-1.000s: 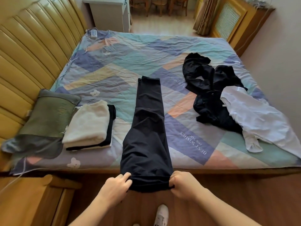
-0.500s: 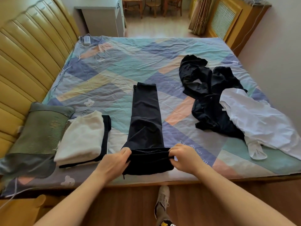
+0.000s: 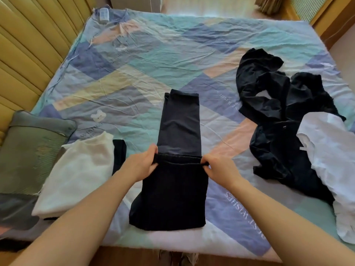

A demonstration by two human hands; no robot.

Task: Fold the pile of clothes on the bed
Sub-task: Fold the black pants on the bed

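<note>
Gripping the waistband edge of the dark trousers, left hand pinches its left corner and right hand pinches its right corner, fingers curled round the fabric. Trousers lie lengthwise on the bed, near its front edge, the waist half doubled over the legs; the leg hems point toward the far side. Left of the trousers, a folded white garment sits on a folded dark one, next to a green pillow. Right of the trousers, well apart, an unfolded black heap with a white shirt partly on top.
</note>
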